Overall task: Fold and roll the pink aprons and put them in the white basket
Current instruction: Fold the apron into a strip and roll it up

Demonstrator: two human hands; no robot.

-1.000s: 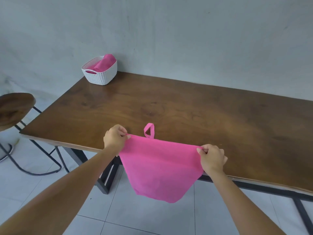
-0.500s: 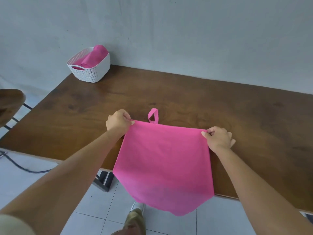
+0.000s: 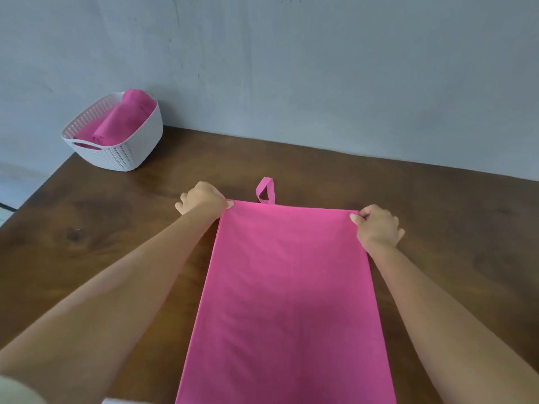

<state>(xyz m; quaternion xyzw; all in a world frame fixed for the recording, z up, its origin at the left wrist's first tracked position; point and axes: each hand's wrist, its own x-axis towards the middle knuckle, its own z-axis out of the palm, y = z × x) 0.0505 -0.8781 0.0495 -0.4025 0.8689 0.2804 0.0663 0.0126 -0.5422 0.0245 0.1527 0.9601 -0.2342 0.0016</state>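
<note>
My left hand [image 3: 202, 199] and right hand [image 3: 377, 227] each kept a pinching grip on the pink apron's [image 3: 288, 301] far corners; the white basket [image 3: 116, 141] stood beyond-left of it.

A pink apron [image 3: 291, 301] lies flat and smooth on the brown counter [image 3: 116, 243]. It is a long strip that runs from the centre of the frame down to the bottom edge. A small pink loop [image 3: 266, 190] sticks out from its upper edge. The left hand [image 3: 202, 201] and the right hand [image 3: 379, 225] pinch its two upper corners. In the upper left stands the white basket [image 3: 131, 153] with a perforated wall. A rolled pink apron [image 3: 122, 121] lies inside, with more pink cloth beside it.
</note>
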